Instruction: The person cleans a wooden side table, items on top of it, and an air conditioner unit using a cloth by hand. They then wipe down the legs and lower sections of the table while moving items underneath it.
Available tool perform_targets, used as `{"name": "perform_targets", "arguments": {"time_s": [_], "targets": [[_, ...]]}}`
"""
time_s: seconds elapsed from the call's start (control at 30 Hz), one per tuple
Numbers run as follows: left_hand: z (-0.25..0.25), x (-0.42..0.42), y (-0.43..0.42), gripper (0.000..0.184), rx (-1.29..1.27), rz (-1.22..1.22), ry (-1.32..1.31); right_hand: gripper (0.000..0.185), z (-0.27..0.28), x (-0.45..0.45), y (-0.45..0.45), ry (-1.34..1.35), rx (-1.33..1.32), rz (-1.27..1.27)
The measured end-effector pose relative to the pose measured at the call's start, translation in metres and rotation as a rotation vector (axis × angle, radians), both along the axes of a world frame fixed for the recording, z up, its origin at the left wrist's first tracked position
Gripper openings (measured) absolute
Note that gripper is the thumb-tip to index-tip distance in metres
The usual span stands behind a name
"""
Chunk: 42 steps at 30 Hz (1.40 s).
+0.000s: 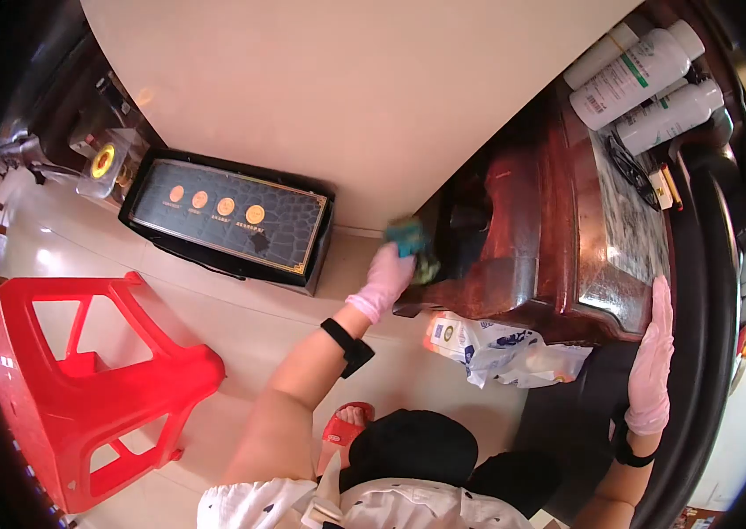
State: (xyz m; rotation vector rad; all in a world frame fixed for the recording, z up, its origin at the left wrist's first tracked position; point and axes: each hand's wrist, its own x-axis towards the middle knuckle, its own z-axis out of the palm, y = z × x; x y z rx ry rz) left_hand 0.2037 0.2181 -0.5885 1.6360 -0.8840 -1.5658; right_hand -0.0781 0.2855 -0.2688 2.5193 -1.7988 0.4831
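Holding a teal cloth in the left hand, bunched up, down low by the foot of the dark wooden side table. Touching the wood or just beside it? Hard to say, pretty blurry at that end, and could even be a sponge tbh. Probably super light and soft, nothing fragile, so no need to baby it. Likely to flop at the loose edges though, so best to grab it by the thick middle and leave some slack past the fingertips. Might get slippery against that pink glove if damp; can't tell wet from dry here. As for the right hand: holding nothing, fingers straight and together, laid by the edge of the tabletop next to the black sofa. Worth minding the white bottles up top, plus the black box over to the left.
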Motion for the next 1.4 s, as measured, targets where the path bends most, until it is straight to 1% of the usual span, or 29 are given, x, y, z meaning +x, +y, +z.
{"name": "perform_targets", "arguments": {"time_s": [0.07, 0.1, 0.13, 0.2, 0.23, 0.27, 0.33, 0.37, 0.4, 0.47, 0.5, 0.53, 0.6, 0.63, 0.67, 0.7, 0.73, 0.87, 0.93, 0.97, 1.0, 1.03, 1.07, 1.1, 1.2, 1.23, 1.27, 1.33, 1.4], "targets": [[0.011, -0.014, -0.011, 0.038, -0.547, 0.14, -0.442, 0.049, -0.001, -0.001, 0.0, 0.005, 0.009, 0.003], [0.02, -0.016, -0.013, 0.043, -0.396, -0.039, -0.186, 0.05, -0.001, 0.002, 0.002, -0.006, 0.013, -0.005], [0.016, -0.027, -0.016, 0.046, -0.364, -0.111, -0.02, 0.05, 0.0, 0.005, 0.001, -0.021, 0.009, -0.009], [-0.012, -0.042, -0.009, 0.044, -0.527, 0.062, -0.135, 0.051, 0.0, 0.006, -0.004, -0.031, 0.011, -0.008], [-0.035, -0.042, -0.001, 0.041, -0.623, -0.005, -0.382, 0.052, 0.0, 0.005, -0.001, -0.045, 0.033, -0.031], [-0.024, -0.031, 0.004, 0.041, -0.611, 0.005, -0.366, 0.052, 0.0, 0.006, -0.001, -0.026, 0.043, -0.025], [0.045, 0.008, 0.01, 0.038, -0.142, -0.354, -0.282, 0.054, -0.001, 0.007, -0.002, -0.024, 0.067, -0.13], [0.075, 0.017, 0.011, 0.032, -0.159, -0.323, -0.397, 0.056, 0.0, 0.005, -0.003, -0.007, 0.082, -0.127], [0.075, 0.015, 0.011, 0.032, -0.152, -0.317, -0.386, 0.056, -0.002, 0.002, -0.003, 0.004, 0.089, -0.12], [0.074, 0.011, 0.006, 0.028, -0.328, 0.146, -0.484, 0.057, -0.006, -0.003, -0.004, -0.202, 0.103, -0.098], [0.058, 0.006, 0.0, 0.031, -0.465, 0.088, -0.52, 0.058, -0.005, -0.003, -0.005, -0.165, 0.099, -0.093], [0.029, -0.006, -0.011, 0.031, -0.465, 0.087, -0.512, 0.058, -0.004, -0.003, -0.005, -0.158, 0.099, -0.096], [-0.026, -0.026, -0.031, 0.036, -1.015, -0.375, -0.471, 0.057, -0.004, 0.0, -0.003, -0.16, 0.109, -0.108], [-0.028, -0.018, -0.045, 0.036, -0.983, -0.595, -0.468, 0.057, -0.005, 0.0, -0.005, -0.163, 0.111, -0.106], [-0.022, -0.014, -0.06, 0.036, -0.981, -0.603, -0.47, 0.063, -0.004, -0.001, -0.005, -0.198, 0.147, -0.116], [-0.01, -0.015, -0.069, 0.033, -0.812, -0.643, -0.439, 0.068, -0.003, -0.003, -0.003, -0.224, 0.193, -0.128], [0.001, -0.016, -0.072, 0.03, -0.64, -0.676, -0.408, 0.068, -0.002, -0.004, -0.003, -0.222, 0.207, -0.13], [0.04, 0.006, -0.049, 0.03, -0.547, -0.6, -0.457, 0.075, 0.0, -0.001, -0.001, -0.199, 0.19, -0.048], [0.044, 0.033, -0.008, 0.04, -0.171, -0.432, 0.053, 0.077, 0.001, -0.003, -0.002, -0.157, 0.176, -0.018], [0.015, 0.017, 0.009, 0.044, -0.588, -0.336, 0.105, 0.07, 0.0, 0.005, -0.001, -0.215, 0.178, -0.005], [-0.026, -0.004, 0.031, 0.048, -0.987, -0.22, 0.161, 0.07, -0.001, 0.005, 0.001, -0.21, 0.198, -0.022], [-0.062, -0.02, 0.055, 0.048, -0.969, -0.223, 0.169, 0.065, -0.004, 0.003, 0.001, -0.201, 0.154, -0.024], [-0.095, -0.029, 0.076, 0.047, -0.797, -0.231, -0.17, 0.061, -0.008, 0.004, -0.001, -0.202, 0.104, -0.017], [-0.11, -0.028, 0.087, 0.047, -0.617, -0.238, -0.503, 0.054, -0.007, 0.008, -0.001, -0.133, 0.091, -0.074], [-0.086, -0.018, 0.081, 0.048, -0.541, -0.35, -0.581, 0.052, -0.017, -0.003, -0.004, -0.261, 0.038, -0.027], [-0.07, -0.013, 0.076, 0.048, -0.55, -0.355, -0.581, 0.049, -0.01, 0.009, -0.005, -0.169, 0.013, -0.123], [-0.053, -0.008, 0.071, 0.047, -0.48, -0.394, -0.661, 0.049, -0.009, 0.012, -0.003, -0.171, 0.009, -0.135], [-0.032, -0.006, 0.062, 0.046, -0.428, -0.448, -0.749, 0.046, -0.007, 0.011, 0.0, -0.068, -0.031, -0.044], [-0.019, -0.009, 0.058, 0.025, -0.31, -0.374, -0.424, 0.045, -0.008, 0.003, 0.002, -0.037, -0.063, -0.009]]}}
